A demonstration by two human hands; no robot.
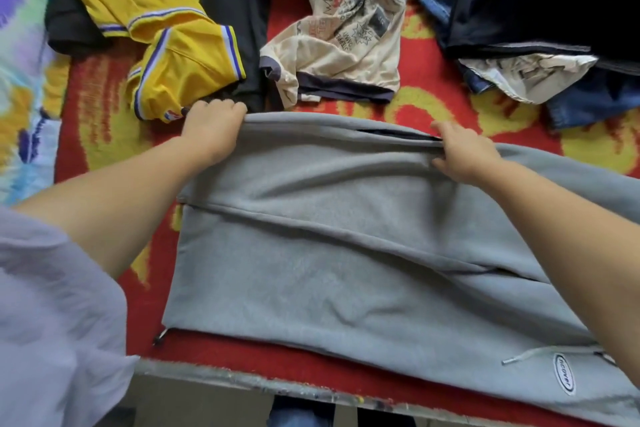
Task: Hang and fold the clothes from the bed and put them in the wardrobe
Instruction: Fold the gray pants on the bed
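You're gripping the grey sweatpants [346, 270] w/ both hands: left hand [213, 130] at 11 o'clock corner, right hand [464, 152] pinching the far edge at 1. They're lying flat, folded lengthwise, mid-bed on the red blanket [114, 135].

Bed [450, 94], red-yellow cover. Grey sweatpants [329, 270] flat at centre/6 o'clock. Yellow jersey [166, 21] at 11, beige printed shirt [349, 35] at 12, dark clothes pile [540, 10] at 1–2.

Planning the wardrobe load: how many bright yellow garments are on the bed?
1: a yellow jersey with purple-white trim at far left, beyond the left hand. Others may be hidden.
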